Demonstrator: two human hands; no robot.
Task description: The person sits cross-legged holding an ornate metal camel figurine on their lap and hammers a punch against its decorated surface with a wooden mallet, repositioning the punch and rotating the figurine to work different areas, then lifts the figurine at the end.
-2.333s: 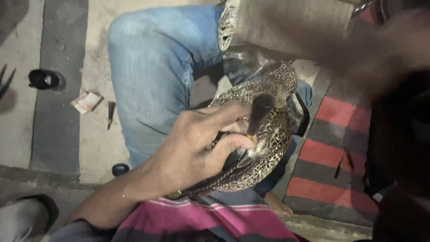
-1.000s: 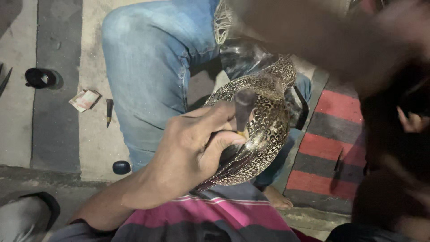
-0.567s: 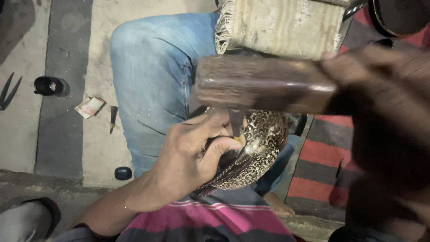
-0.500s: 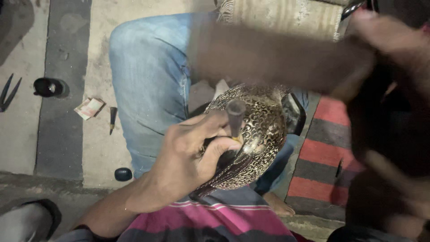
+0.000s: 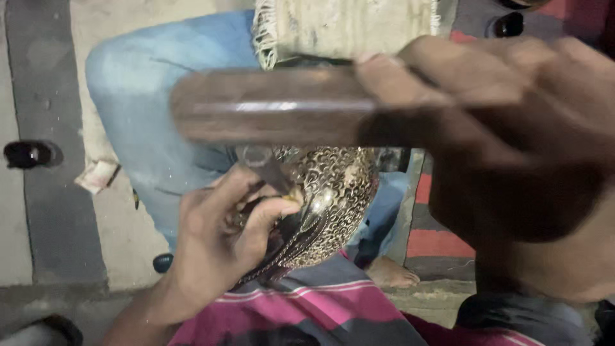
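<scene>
Your right hand [image 5: 512,147] fills the upper right of the view, closed around one end of a wooden mallet [image 5: 269,115] whose long axis runs left to right, its free end pointing left above your lap. Directly beneath it lies the engraved metal vessel [image 5: 333,198], rounded and patterned all over, resting on your thigh in blue jeans [image 5: 141,96] with its length running from lower left up toward upper right. Your left hand [image 5: 218,250] is the nearer one to the vessel: it touches the vessel's left side, fingers curled shut around a short metal punch [image 5: 262,166] that stands tilted, its tip on the patterned surface and its head just under the mallet. So mallet, punch and vessel stack top to bottom. One mallet, one punch, one vessel. On the floor [image 5: 45,211] to the left sit one small dark object [image 5: 29,154] and one scrap of paper [image 5: 96,176].
</scene>
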